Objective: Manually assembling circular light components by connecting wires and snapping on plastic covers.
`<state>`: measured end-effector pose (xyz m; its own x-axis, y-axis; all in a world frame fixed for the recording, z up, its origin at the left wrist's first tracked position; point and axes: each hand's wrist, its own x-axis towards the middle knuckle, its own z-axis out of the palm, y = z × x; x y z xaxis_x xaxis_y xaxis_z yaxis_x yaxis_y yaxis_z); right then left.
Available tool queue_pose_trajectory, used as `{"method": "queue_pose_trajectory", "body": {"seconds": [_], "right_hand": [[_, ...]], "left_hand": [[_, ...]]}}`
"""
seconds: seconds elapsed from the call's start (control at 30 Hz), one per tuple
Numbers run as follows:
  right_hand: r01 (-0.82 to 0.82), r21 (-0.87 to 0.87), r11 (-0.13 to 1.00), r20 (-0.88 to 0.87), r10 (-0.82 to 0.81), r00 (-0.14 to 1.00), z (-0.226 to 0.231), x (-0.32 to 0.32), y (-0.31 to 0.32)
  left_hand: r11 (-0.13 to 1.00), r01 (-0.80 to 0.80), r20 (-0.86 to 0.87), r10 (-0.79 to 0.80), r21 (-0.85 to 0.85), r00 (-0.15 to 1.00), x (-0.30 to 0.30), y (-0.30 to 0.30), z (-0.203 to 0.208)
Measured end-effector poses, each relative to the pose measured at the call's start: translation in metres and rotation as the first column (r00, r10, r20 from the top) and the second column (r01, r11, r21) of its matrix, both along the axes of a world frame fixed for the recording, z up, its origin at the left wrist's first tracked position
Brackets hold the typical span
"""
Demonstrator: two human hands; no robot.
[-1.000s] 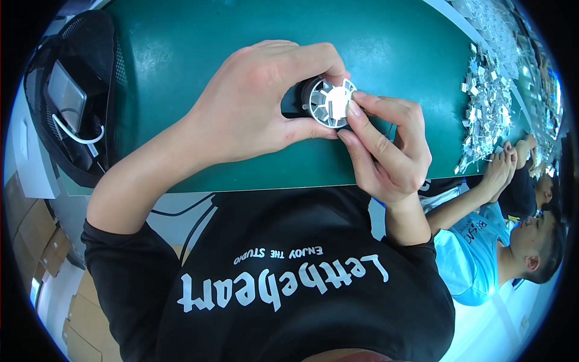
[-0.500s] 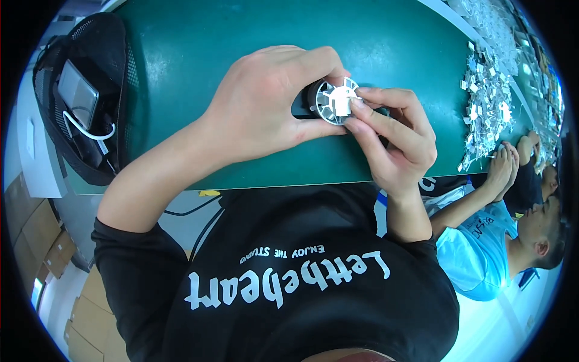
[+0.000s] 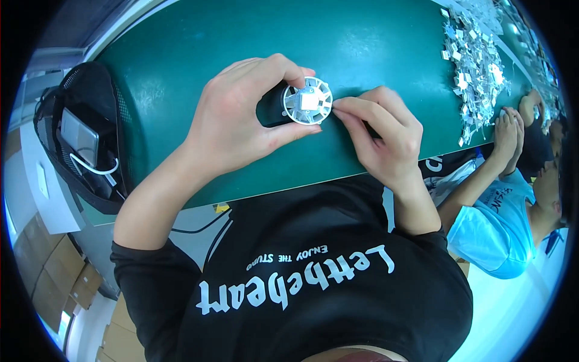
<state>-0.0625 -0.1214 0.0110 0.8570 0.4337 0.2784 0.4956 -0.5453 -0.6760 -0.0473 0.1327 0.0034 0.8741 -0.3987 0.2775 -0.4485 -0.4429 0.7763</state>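
A round white part with a spoked rim (image 3: 326, 92) and a pale square block at its centre faces up. My left hand (image 3: 232, 114) grips it by the edge, thumb at the lower side and fingers at the top; a dark body shows behind it, mostly hidden. Close by the part's right edge, my right hand (image 3: 386, 130) is closed in a pinch. Its thumb and forefinger tips meet at the rim, and whatever lies between them is too small to make out.
The green tabletop (image 3: 199, 36) stretches beneath my hands. At the left stands a black mesh basket (image 3: 75, 175) holding a dark box-like device and a white cable. A heap of small white parts with wires (image 3: 473, 78) lies at the right, near a co-worker's hands (image 3: 509, 130).
My right fingertips have gone from the face of the round part to its right edge. The part now faces up more squarely in my left hand. The whole view has shifted slightly.
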Motion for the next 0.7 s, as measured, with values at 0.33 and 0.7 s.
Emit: {"method": "queue_pose_trajectory", "body": {"seconds": [0.33,0.7], "right_hand": [[0.006,-0.014,1.000,0.071,-0.005,0.997,0.018,0.021,-0.002],[0.048,0.608,0.792,-0.475,0.315,0.822,0.015,0.030,0.020]], "left_hand": [[0.999,0.010,0.193,0.000,-0.053,0.981,0.010,-0.007,0.003],[0.807,-0.207,-0.322,0.022,-0.554,0.946,-0.007,-0.008,0.015]]}}
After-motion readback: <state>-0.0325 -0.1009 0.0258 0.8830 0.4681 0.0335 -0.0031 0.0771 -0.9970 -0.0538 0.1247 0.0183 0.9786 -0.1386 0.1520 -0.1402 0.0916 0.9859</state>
